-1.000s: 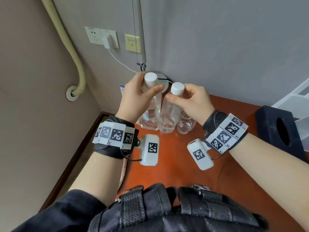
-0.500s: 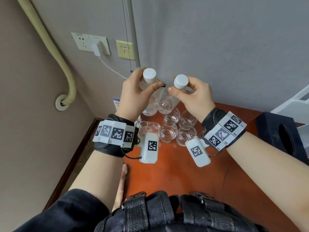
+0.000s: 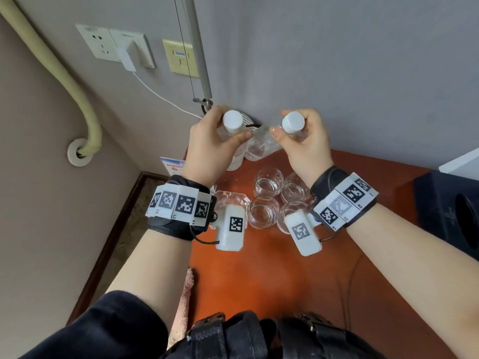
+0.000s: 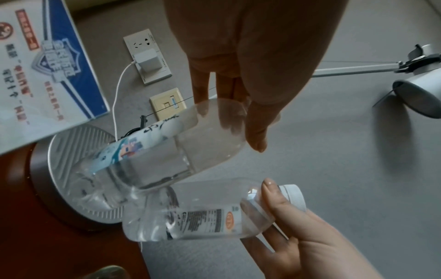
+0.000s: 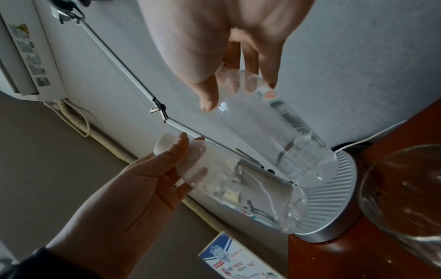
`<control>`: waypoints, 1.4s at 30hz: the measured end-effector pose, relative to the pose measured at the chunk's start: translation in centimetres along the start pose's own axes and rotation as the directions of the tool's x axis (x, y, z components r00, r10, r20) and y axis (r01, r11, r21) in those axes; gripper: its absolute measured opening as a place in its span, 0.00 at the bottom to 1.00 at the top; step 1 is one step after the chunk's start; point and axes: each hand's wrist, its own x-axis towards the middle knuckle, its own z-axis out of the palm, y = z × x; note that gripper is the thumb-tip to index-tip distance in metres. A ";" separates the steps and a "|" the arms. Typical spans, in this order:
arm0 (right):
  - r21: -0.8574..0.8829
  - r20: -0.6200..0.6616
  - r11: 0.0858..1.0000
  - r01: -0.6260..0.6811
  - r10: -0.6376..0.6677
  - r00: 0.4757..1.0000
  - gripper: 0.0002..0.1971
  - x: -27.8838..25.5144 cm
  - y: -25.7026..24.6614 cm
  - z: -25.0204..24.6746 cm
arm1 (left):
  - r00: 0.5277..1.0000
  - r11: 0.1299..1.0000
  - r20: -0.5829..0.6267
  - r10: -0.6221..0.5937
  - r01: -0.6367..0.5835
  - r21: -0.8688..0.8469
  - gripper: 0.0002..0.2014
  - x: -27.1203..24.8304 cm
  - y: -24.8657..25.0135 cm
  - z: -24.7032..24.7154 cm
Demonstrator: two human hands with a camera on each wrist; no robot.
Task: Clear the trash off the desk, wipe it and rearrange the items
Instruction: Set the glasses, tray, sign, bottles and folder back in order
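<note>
My left hand [image 3: 216, 143] grips a clear plastic bottle [image 3: 232, 121] with a white cap by its neck. Beside it, my right hand [image 3: 303, 146] holds a second capped bottle [image 3: 293, 122] the same way. Both bottles hang tilted above the back of the red-brown desk [image 3: 259, 278], their bottoms leaning toward each other. The left wrist view shows the left bottle [image 4: 171, 151] with a blue cartoon label, and the right bottle [image 4: 210, 213] below it. From the right wrist, the right bottle [image 5: 274, 136] hangs over the lamp base [image 5: 334, 198], with the left bottle [image 5: 238, 185] alongside.
Several empty glasses [image 3: 263, 211] and a clear glass dish [image 3: 229, 200] stand on the desk under my wrists. A printed card [image 3: 172, 165] leans at the back left corner. A black box [image 3: 448, 203] sits at the right, and a pinkish cloth [image 3: 188, 283] hangs at the left edge.
Both hands have lifted their bottles off the desk and drawn the caps apart. The glasses that stood behind the bottles have come into view.
</note>
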 end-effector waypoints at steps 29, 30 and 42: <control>-0.380 0.441 0.923 0.066 0.117 0.890 0.22 0.4 3.6 4.2 | 0.916 0.933 0.361 -0.176 0.038 0.359 0.21 2.4 -5.3 0.4; -0.413 0.466 0.906 0.092 0.123 0.876 0.23 0.5 3.6 4.1 | 0.911 0.925 0.369 -0.186 0.036 0.378 0.21 2.4 -5.2 0.3; -0.532 0.568 0.838 0.124 0.244 0.786 0.27 -0.4 2.7 3.8 | 0.808 0.867 0.492 -0.325 0.046 0.497 0.23 2.5 -4.5 -1.3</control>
